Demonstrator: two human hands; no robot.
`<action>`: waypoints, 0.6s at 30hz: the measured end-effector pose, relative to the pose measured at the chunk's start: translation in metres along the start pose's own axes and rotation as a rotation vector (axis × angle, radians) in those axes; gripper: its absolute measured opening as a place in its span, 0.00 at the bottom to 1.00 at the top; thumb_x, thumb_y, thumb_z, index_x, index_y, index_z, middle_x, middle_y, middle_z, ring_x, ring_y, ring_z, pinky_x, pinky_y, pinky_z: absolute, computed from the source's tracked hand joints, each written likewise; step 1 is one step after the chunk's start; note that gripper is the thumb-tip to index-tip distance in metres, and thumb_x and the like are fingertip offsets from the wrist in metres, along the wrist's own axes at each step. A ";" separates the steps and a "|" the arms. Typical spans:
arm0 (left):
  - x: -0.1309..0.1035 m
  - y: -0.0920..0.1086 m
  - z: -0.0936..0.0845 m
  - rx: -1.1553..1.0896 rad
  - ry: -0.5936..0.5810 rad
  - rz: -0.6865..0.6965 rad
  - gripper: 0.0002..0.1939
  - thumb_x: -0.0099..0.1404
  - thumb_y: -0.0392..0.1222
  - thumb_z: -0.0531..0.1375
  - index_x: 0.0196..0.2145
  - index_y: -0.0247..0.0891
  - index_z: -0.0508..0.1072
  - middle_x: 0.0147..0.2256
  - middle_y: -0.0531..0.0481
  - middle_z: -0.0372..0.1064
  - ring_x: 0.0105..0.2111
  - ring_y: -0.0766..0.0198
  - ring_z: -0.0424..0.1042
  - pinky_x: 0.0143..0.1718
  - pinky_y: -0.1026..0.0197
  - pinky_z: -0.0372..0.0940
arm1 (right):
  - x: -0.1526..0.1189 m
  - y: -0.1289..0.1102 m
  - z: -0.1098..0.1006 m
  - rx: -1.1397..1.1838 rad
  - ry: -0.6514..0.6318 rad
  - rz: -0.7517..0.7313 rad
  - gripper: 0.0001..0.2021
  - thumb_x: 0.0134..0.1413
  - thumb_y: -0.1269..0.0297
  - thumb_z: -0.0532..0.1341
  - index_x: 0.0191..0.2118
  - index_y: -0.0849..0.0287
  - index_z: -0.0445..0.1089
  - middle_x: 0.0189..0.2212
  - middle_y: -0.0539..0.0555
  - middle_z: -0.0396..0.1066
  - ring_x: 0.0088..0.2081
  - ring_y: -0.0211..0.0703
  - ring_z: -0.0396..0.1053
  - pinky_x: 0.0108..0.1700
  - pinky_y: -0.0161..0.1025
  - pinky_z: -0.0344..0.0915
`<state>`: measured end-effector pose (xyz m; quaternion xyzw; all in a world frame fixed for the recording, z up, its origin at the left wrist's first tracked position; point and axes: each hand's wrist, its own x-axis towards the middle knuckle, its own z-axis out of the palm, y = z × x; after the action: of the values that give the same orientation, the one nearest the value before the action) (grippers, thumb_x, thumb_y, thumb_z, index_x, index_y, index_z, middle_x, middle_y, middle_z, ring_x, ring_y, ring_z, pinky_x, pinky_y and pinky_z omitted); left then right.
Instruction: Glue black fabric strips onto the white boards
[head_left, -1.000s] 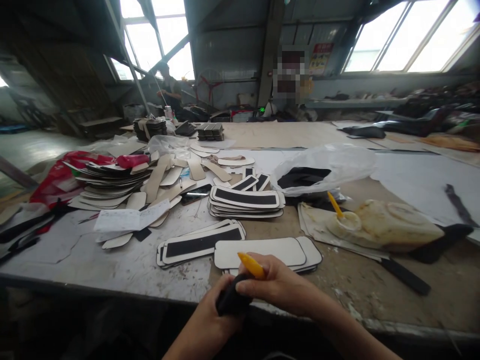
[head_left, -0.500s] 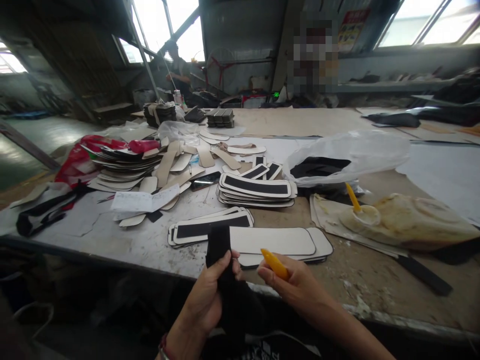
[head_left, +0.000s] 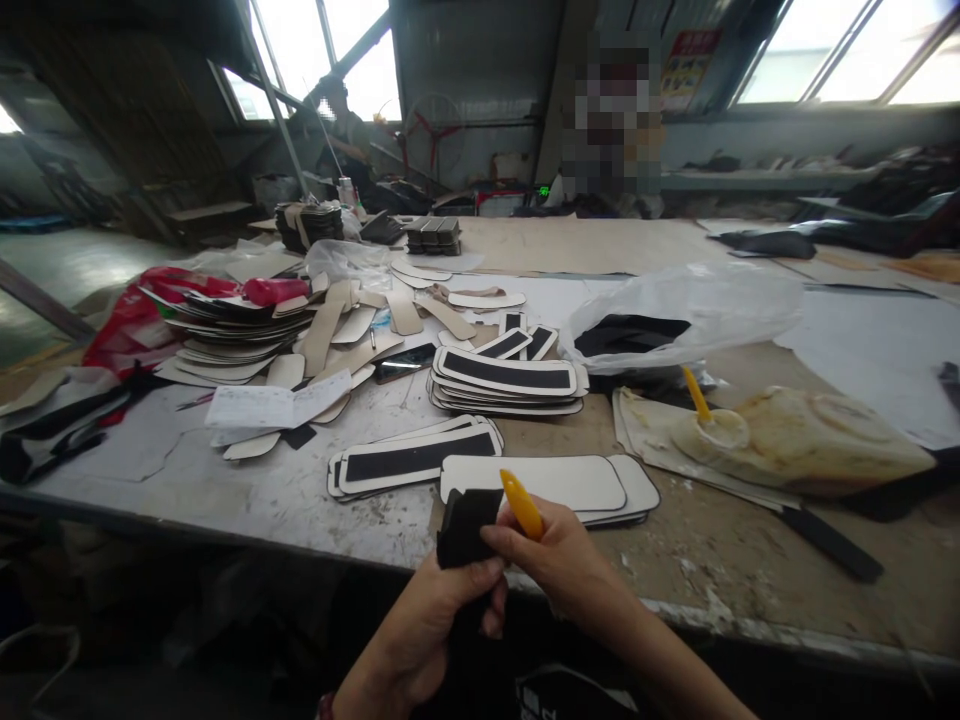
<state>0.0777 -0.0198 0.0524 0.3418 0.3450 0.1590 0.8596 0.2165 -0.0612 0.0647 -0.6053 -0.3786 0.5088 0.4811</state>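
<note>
Bright windows (head_left: pixel 795 55) break the dim wall (head_left: pixel 480 65); the floor (head_left: pixel 56 262) gleams.

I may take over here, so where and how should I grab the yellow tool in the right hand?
Probably by its upper end, from above on the table side: the yellow tool points up and leans left out of the right hand, which hides its lower end.

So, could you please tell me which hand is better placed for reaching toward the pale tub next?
Probably the right hand: it is nearer the pale tub and holds a yellow tool, while the left hand grips the black piece.
</note>
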 end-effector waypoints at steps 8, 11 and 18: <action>-0.002 0.000 0.000 0.020 0.047 0.027 0.14 0.57 0.44 0.57 0.20 0.32 0.68 0.18 0.52 0.60 0.19 0.72 0.58 0.24 0.66 0.53 | 0.003 0.002 0.004 0.009 -0.044 -0.034 0.11 0.48 0.56 0.59 0.26 0.57 0.59 0.15 0.42 0.61 0.19 0.35 0.64 0.27 0.34 0.59; 0.000 -0.002 -0.002 0.035 0.048 0.029 0.15 0.57 0.45 0.58 0.20 0.31 0.68 0.17 0.51 0.61 0.18 0.71 0.59 0.22 0.66 0.53 | 0.003 -0.002 0.008 0.033 -0.039 0.013 0.11 0.45 0.57 0.61 0.26 0.57 0.60 0.15 0.42 0.62 0.17 0.35 0.63 0.25 0.34 0.59; 0.004 -0.008 -0.010 -0.026 0.072 0.030 0.13 0.53 0.46 0.62 0.25 0.30 0.72 0.21 0.47 0.67 0.19 0.66 0.64 0.21 0.64 0.57 | 0.004 -0.001 0.004 -0.080 0.120 -0.001 0.16 0.44 0.50 0.59 0.21 0.59 0.65 0.16 0.46 0.63 0.22 0.36 0.62 0.27 0.34 0.58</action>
<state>0.0744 -0.0187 0.0395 0.3300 0.3686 0.1886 0.8483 0.2136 -0.0563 0.0645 -0.6533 -0.3694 0.4560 0.4783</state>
